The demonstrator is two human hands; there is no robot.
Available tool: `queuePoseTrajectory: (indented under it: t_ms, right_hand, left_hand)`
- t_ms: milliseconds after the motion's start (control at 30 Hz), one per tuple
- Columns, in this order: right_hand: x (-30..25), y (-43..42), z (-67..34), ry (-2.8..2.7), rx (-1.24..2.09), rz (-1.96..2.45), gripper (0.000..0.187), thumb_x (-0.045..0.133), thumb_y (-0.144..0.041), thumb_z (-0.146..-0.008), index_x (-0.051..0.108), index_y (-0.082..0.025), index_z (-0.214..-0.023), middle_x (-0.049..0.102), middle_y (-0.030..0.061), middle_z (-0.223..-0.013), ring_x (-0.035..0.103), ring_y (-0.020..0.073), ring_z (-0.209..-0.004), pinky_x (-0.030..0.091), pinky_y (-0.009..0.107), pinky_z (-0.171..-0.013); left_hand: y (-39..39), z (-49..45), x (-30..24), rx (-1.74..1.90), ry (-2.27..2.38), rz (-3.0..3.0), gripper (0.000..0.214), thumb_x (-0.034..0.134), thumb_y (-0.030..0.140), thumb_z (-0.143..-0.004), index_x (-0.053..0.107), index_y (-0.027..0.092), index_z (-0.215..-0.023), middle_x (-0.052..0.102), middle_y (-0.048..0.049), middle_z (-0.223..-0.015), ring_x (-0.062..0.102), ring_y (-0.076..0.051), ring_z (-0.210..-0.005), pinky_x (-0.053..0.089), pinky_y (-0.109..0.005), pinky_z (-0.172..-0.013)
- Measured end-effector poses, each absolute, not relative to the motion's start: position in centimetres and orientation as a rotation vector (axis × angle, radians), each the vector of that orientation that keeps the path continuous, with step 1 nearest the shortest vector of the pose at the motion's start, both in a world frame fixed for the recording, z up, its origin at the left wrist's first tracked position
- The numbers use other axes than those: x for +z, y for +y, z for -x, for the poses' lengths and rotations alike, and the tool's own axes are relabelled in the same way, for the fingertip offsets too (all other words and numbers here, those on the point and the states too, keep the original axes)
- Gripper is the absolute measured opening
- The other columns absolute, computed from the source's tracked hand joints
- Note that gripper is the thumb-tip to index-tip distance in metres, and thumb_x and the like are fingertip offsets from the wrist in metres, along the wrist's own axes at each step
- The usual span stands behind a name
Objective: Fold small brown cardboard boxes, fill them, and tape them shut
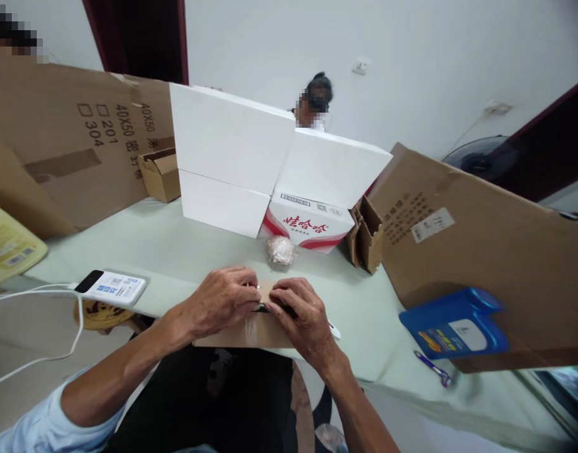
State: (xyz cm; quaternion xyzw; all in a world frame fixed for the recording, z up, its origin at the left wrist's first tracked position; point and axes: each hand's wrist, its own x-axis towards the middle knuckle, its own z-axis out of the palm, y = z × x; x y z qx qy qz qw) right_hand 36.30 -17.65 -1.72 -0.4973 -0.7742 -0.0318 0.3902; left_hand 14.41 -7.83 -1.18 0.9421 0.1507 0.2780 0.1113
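A small flat piece of brown cardboard (251, 333) lies at the near edge of the pale green table (175, 245), with clear tape across it. My left hand (220, 299) rests curled on its top left part, fingers pressed together at a small thin item. Just to the right, my right hand (300, 314) is also curled on the cardboard, pinching a small dark object I cannot make out. The fingertips of both hands almost meet.
White boxes (232, 163) and a red-printed carton (307, 226) stand at the back, a person behind them. A crumpled tape ball (280, 250) lies beyond my hands. A power bank with cable (112, 287) sits left, a blue bottle (456, 324) and a purple tool (433, 368) right, large cardboard sheets (482, 251) around.
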Motion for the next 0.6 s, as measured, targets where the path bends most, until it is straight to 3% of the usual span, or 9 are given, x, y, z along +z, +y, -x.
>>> queuePoseTrajectory:
  t_ms: [167, 367, 600]
  right_hand:
    - [-2.0, -17.7, -36.1, -1.979, -0.131, 1.248, 0.007, 0.067, -0.022, -0.108, 0.07, -0.022, -0.101, 0.074, 0.0086, -0.103, 0.065, 0.0235, -0.098, 0.057, 0.04, -0.087]
    - [-2.3, -17.8, -36.1, -1.996, -0.195, 1.221, 0.005, 0.07, -0.021, -0.107, 0.069, -0.023, -0.102, 0.075, 0.0078, -0.103, 0.065, 0.0234, -0.096, 0.057, 0.04, -0.086]
    - [-2.3, -18.2, -35.9, -2.011, -0.222, 1.213, 0.004, 0.07, -0.02, -0.106, 0.07, -0.023, -0.108, 0.075, 0.0092, -0.107, 0.067, 0.0252, -0.098, 0.057, 0.041, -0.085]
  left_hand:
    - [-8.5, -14.7, -0.2, 0.792, 0.562, -2.476, 0.025, 0.066, 0.013, -0.098, 0.075, 0.019, -0.075, 0.069, -0.0013, -0.083, 0.065, -0.015, -0.077, 0.044, -0.027, -0.07]
    - [-8.0, -15.5, 0.9, 0.635, 0.627, -2.229, 0.023, 0.07, 0.006, -0.085, 0.067, 0.016, -0.065, 0.06, 0.0029, -0.072, 0.054, -0.011, -0.064, 0.036, -0.026, -0.062]
    - [-6.4, -15.0, 1.5, 0.544, 0.643, -1.975, 0.02, 0.068, 0.033, -0.088, 0.069, 0.018, -0.074, 0.061, 0.0025, -0.071, 0.051, -0.013, -0.065, 0.038, -0.025, -0.059]
